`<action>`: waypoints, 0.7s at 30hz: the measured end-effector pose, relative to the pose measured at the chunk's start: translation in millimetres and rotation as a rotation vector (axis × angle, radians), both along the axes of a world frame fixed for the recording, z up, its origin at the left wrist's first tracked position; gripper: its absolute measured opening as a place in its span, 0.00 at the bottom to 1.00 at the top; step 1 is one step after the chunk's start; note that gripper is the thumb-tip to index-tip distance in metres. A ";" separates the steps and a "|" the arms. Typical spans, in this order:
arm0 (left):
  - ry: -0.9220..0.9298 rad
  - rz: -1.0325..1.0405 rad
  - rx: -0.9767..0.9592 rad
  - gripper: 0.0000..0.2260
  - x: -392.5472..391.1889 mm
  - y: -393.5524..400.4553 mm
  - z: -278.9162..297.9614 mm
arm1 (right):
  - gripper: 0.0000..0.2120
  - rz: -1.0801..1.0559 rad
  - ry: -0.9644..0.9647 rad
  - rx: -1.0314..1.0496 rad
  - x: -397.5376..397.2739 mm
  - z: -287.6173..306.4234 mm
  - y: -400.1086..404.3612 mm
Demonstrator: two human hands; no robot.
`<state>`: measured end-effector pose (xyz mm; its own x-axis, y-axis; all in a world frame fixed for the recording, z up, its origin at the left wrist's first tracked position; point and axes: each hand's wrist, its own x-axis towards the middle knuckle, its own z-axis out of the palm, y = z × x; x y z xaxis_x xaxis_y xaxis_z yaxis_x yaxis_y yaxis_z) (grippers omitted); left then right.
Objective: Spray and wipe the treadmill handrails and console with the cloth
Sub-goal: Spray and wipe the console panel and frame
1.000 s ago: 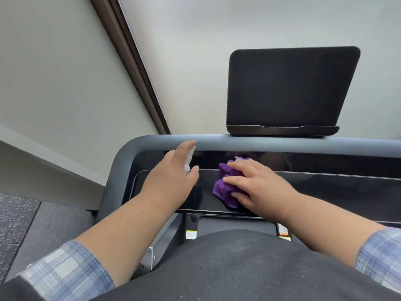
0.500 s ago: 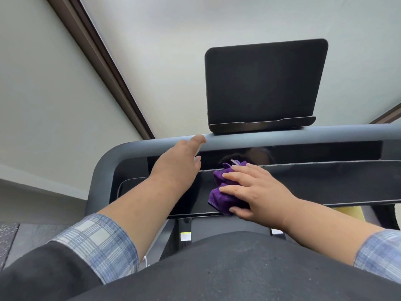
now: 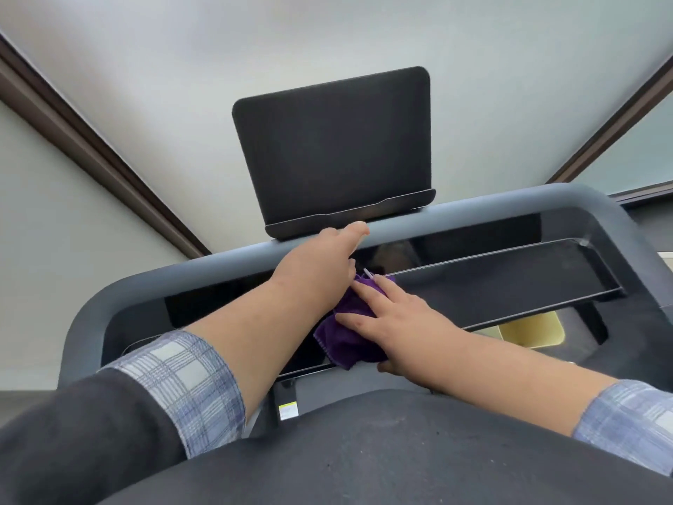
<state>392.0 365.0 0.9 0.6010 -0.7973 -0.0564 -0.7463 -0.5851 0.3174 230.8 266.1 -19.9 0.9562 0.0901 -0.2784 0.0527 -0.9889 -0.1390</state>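
Right hand flat on purple cloth, fingers straight, pressing it onto glossy console left of centre. Left hand curled, apparently round a spray bottle, mostly hidden, by top handrail. Best: keep flat pressure, overlap strokes toward right edge, aim spray clear of cloth hand

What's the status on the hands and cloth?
Right hand flat, pressing purple cloth on glossy console. Left hand over the rail, bottle not discernible. Nothing obstructing.
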 end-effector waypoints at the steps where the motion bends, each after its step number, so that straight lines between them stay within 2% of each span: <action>1: 0.005 -0.002 0.025 0.21 -2.0 -9.3 -0.9 | 0.48 0.011 -0.002 0.004 -2.4 0.6 -3.9; 11: -0.154 -0.067 0.153 0.25 -28.3 -69.7 18.2 | 0.44 0.048 -0.020 0.066 -44.7 -1.9 -57.2; 17: -0.087 -0.034 0.126 0.19 -46.5 -109.4 24.8 | 0.44 0.083 -0.048 0.120 -59.3 -5.3 -87.0; 21: -0.060 0.025 0.140 0.20 -53.9 -123.7 22.4 | 0.44 0.112 -0.073 0.145 -68.0 -6.5 -105.4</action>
<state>338.0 241.2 23.4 0.6264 -0.7688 -0.1291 -0.7461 -0.6392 0.1865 162.8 160.6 -26.4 0.9551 0.2315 -0.1850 0.1769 -0.9462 -0.2710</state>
